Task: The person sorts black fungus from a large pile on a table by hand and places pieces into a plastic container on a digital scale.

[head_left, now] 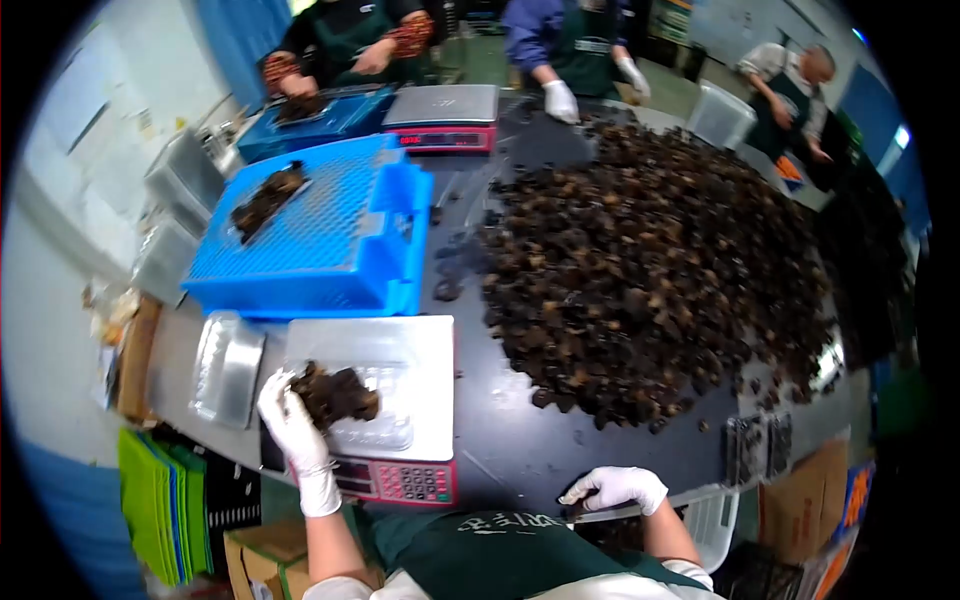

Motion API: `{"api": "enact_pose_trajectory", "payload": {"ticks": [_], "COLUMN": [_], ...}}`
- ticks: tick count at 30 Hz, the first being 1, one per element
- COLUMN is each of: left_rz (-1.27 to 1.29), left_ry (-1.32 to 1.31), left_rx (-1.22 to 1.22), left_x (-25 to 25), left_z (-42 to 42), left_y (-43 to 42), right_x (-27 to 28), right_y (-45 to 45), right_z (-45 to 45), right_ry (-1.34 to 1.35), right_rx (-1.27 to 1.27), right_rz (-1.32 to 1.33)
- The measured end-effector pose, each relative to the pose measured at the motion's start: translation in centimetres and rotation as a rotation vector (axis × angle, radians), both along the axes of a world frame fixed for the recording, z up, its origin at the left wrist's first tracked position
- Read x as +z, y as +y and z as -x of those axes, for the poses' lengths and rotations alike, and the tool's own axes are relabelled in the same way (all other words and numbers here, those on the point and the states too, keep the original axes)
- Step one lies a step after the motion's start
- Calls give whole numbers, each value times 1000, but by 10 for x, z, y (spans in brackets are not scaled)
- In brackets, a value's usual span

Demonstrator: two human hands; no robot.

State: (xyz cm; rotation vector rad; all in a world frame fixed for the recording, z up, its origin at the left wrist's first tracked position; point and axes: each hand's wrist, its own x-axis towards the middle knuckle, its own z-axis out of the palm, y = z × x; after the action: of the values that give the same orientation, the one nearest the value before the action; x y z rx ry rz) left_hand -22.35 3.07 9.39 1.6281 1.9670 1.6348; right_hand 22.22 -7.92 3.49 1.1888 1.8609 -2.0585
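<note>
My left hand (294,430), in a white glove, is closed on the left side of a clump of dark brown wood ear mushrooms (342,394). The clump sits over a clear plastic tray (395,432) on the flat pan of a red-based scale (436,345). Near the table's front edge is my right hand (620,488), also gloved, with its fingers curled together and pointing left. A small dark bit shows at those fingertips, too small to name. Ahead of this hand spreads a large heap of wood ear mushrooms (650,280).
An upturned blue crate (330,240) carries a filled tray (268,200). An empty clear tray (228,370) lies left of my scale. A second scale (442,105) stands farther back. Several people work around the table; one gloved hand (560,102) is by the heap's far edge.
</note>
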Motion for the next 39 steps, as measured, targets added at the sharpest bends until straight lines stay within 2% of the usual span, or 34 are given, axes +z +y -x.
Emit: {"api": "enact_pose_trajectory", "payload": {"ticks": [2,3,4,5,8,10,11,12,14,16,18,20,22,24,26,28,30,32,36,39], "left_rz": [-41,-44,-52,-45,-40,169,19,64,156,222,246,208,201,189,180,255,292,278,307,380], "left_ry": [-69,17,107,82,-80,-351,101,41,208,67,127,212,262,446,568,715,717,717,752,760], "left_rx": [-64,-95,-121,-186,-470,-630,-679,-738,-778,-858,-915,-936,-984,-1002,-1051,-1074,-1073,-1086,-1030,-967], "left_x": [0,0,3,4,5,2,1,1,-11,-17,-38,-54,-65,-76,-86,-100,-103,-104,-87,-79], "left_z": [-14,-26,-37,-52,-107,-139,-148,-162,-178,-202,-217,-235,-251,-264,-269,-264,-254,-239,-216,-199], "left_y": [-2,-3,-4,-5,-6,-15,-11,-13,-13,-17,-13,-12,-9,-7,-7,-14,-28,-37,-51,-59], "right_x": [31,46,40,39,31,8,-1,-10,-23,-34,-29,-30,-27,-32,-34,-26,-19,-38,-33,-27], "right_y": [-13,-13,-16,-14,19,42,53,64,71,67,50,32,13,-3,-14,-16,-14,-17,-32,-45], "right_z": [-16,-21,-27,-30,-33,-40,-35,-27,-4,18,38,46,47,52,51,38,22,18,34,50], "right_ry": [-131,-105,-84,-104,-207,-348,-517,-689,-847,-664,-674,-511,-445,-249,-172,-315,-536,-808,-447,-321], "right_rx": [-31,-141,-298,-471,-894,-1024,-1117,-1204,-1106,-1067,-929,-901,-672,-547,-589,-783,-1031,-1051,-760,-553], "right_rz": [-67,-146,-335,-471,-970,-1243,-1260,-1267,-1073,-1182,-1216,-1263,-1409,-1377,-1405,-1449,-1270,-1184,-1209,-1187]}}
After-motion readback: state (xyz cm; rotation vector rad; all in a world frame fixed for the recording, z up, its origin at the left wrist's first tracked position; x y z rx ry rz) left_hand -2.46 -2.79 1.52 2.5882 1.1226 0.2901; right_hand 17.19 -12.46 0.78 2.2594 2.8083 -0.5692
